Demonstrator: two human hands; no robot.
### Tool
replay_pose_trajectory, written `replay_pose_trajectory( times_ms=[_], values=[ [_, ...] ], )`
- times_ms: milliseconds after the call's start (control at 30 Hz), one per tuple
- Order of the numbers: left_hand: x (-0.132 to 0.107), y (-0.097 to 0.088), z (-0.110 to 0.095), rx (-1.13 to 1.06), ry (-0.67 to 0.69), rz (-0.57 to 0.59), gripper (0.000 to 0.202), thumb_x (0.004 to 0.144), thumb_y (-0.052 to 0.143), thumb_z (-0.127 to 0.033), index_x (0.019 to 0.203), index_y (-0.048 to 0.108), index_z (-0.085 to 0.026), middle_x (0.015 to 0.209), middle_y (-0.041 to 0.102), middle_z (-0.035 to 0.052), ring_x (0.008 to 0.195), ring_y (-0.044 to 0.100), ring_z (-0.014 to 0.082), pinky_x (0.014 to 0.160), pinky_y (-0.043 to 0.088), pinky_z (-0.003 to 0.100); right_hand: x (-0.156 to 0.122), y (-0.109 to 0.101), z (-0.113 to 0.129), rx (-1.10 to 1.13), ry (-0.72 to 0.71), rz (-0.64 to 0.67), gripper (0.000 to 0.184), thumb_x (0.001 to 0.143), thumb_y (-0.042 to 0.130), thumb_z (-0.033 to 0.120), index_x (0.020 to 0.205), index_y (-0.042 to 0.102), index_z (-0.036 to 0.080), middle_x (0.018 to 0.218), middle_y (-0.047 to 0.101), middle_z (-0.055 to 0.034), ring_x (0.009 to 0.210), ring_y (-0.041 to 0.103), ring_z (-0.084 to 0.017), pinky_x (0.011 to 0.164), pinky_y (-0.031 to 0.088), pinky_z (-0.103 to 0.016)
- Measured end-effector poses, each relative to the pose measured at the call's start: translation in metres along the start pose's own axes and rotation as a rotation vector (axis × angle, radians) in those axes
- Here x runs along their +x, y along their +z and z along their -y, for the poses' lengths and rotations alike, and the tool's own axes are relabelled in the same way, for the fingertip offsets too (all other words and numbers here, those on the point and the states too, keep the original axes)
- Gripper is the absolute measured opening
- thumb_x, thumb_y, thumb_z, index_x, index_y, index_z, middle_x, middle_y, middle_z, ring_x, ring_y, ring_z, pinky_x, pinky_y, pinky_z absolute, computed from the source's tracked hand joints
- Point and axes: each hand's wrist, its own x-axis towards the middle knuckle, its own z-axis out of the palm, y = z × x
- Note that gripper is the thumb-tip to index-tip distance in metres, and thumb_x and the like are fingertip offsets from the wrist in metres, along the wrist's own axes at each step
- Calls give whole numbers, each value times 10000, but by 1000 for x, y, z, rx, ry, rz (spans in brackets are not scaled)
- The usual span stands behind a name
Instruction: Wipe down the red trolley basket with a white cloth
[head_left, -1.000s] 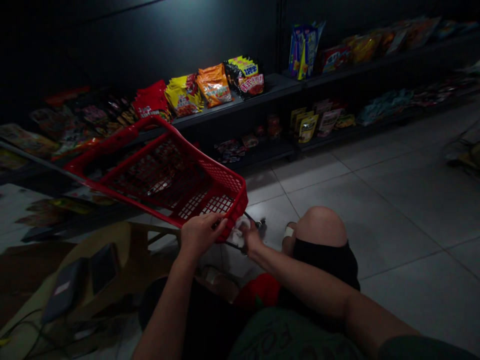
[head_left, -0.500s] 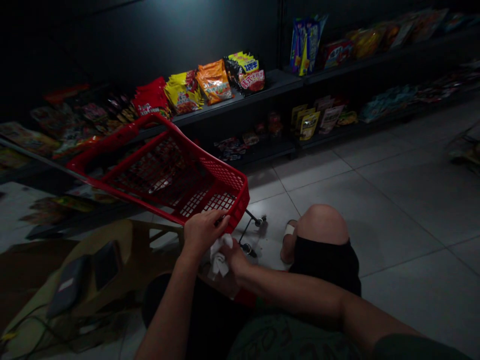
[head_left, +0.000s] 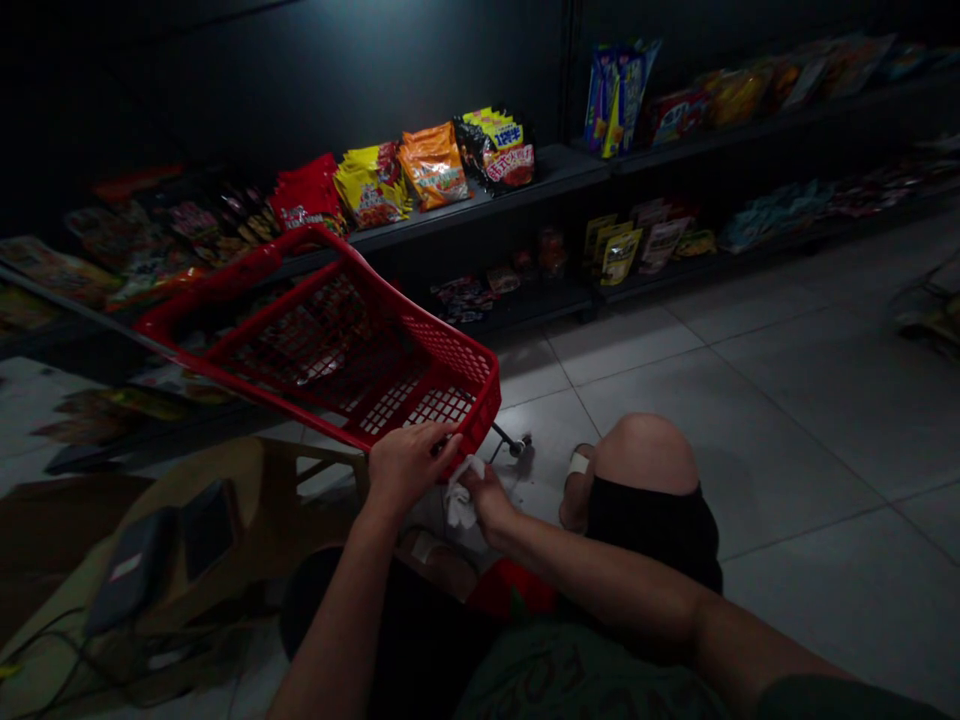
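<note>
A red plastic shopping cart [head_left: 444, 332] with a mesh basket stands in front of me. My left hand [head_left: 409, 465] grips the near corner of its basket, fingers curled over the rim. Just below that corner, my right hand [head_left: 489, 502] is closed around a crumpled white cloth [head_left: 460, 506]. The cloth touches the outside of the basket, and part of it hangs down. The fingertips of my right hand are partly hidden by the cloth.
Behind the cart run dark shelves [head_left: 555, 165] with snack bags, including orange packets [head_left: 433, 168]. On my left, a wooden stool [head_left: 262, 500] holds dark phone-like devices [head_left: 210, 528], with cables beside it. Pale floor tiles [head_left: 810, 420] extend right.
My right hand and the white cloth have moved a little right and up along the basket's underside corner. My left hand keeps its grip on the rim.
</note>
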Motion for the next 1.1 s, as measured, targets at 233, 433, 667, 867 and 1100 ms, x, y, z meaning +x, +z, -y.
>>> replay_pose_trajectory(
  times_ms=[233,433,667,867,1100],
  values=[
    [-2,3,4,-4,21,-13,310,946,498,-457,1041,737,-283,994,778,3,876,715,184,699,454,288,37,-1,74,262,-45,-140,366,680,614,271,1032,528,218,730,607,63,581,563,-108,546,476,-209],
    [-11,-2,1,-42,74,-8,293,950,498,-433,1034,739,-290,936,777,13,807,704,157,666,447,264,102,-20,139,101,-421,-239,441,716,606,268,1152,551,235,963,652,21,790,598,-125,727,497,-238],
    [-21,-2,-9,-43,146,-19,274,948,503,-419,1063,728,-311,806,747,3,712,666,153,629,428,274,8,-47,77,-399,-571,-29,233,777,644,293,1005,658,244,977,647,-40,911,595,-214,846,498,-354],
    [-38,-1,-27,-103,257,-84,214,923,552,-356,1049,703,-272,726,711,-1,638,640,144,569,402,280,32,-65,162,-854,-848,114,257,792,620,228,1026,719,267,1035,598,-59,958,595,-216,859,485,-344],
    [-58,-8,-44,-188,336,-161,153,877,602,-318,992,690,-267,654,689,-3,561,611,138,533,394,275,97,-23,236,-1269,-845,351,279,758,708,253,1032,741,291,942,607,-18,761,566,-136,707,420,-234]
  ],
)
